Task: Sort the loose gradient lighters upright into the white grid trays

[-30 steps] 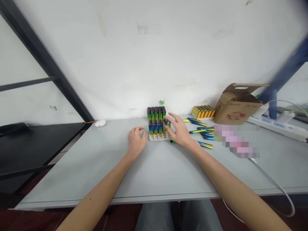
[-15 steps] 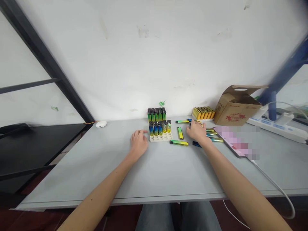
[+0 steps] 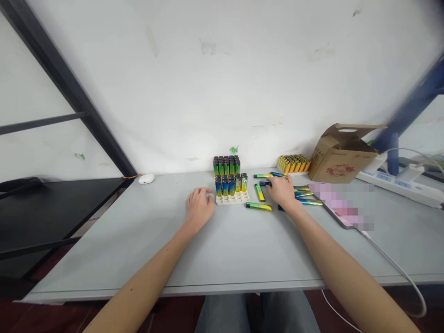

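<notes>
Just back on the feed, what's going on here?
The person's right hand is at a dark-ended lighter among loose lighters on the table; whether it grips one is unclear. The left hand rests beside the white rack, where blue and yellow lighters stand upright behind visible holes. Green lighters stand behind them, a yellow batch beside the cardboard box.

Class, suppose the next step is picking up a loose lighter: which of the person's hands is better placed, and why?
The right, most likely: the right hand is down among the loose lighters, while the left hand lies left of the white tray, farther from them.
</notes>
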{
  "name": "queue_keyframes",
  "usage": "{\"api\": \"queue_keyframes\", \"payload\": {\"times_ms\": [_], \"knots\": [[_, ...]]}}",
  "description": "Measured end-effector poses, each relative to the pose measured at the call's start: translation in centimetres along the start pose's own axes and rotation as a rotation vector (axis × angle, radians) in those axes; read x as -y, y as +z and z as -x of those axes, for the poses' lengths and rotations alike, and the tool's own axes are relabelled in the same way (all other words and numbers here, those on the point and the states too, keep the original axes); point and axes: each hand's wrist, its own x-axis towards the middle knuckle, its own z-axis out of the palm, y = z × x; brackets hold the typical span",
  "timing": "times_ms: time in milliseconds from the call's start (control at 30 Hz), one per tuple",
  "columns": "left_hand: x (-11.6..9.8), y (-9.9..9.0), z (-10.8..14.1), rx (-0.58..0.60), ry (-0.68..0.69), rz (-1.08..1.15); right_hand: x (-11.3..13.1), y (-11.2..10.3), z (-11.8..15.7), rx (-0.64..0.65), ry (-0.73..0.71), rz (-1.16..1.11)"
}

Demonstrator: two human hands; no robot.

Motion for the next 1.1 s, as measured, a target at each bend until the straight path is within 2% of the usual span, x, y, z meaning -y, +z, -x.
{"api": "queue_keyframes", "payload": {"times_ms": [100,200,267,333,367,433,500,567,667,833,967,1100], "knots": [[-0.3,-0.5,-0.1,-0.149,0.051,0.100,0.3,0.3,-0.2,-0.048,-0.041,-0.101],[-0.4,-1.1,-0.3,-0.314,0.100,0.208,0.6,0.3,-0.6,-0.143,-0.013,-0.346],[-0.4,-1.4,-0.3,-0.365,0.119,0.277,0.9,-0.1,-0.9,-0.213,0.045,-0.632],[-0.5,-1.4,-0.2,-0.378,0.154,0.329,1.2,-1.0,-1.1,-0.221,0.118,-1.052],[-0.5,-1.4,-0.1,-0.369,0.178,0.352,1.4,-1.5,-1.1,-0.180,0.160,-1.303],[-0.7,-1.2,0.1,-0.331,0.211,0.403,1.8,-2.8,-0.9,-0.002,0.250,-1.786],[-0.9,-0.9,0.3,-0.265,0.182,0.474,2.3,-4.1,-0.6,0.156,0.289,-2.104],[-0.9,-0.6,0.4,-0.183,0.093,0.556,2.7,-4.8,-0.2,0.254,0.293,-2.298],[-0.8,-0.3,0.3,-0.098,-0.026,0.641,3.4,-5.2,0.2,0.340,0.354,-2.392],[-0.6,-0.3,0.0,-0.108,-0.046,0.702,4.0,-5.1,0.7,0.419,0.417,-2.320],[-0.7,-0.4,0.0,-0.090,-0.086,0.707,4.2,-5.5,1.0,0.498,0.327,-2.321],[-0.7,-0.3,0.1,-0.097,-0.006,0.694,4.4,-5.7,1.2,0.548,0.255,-2.298]]}}
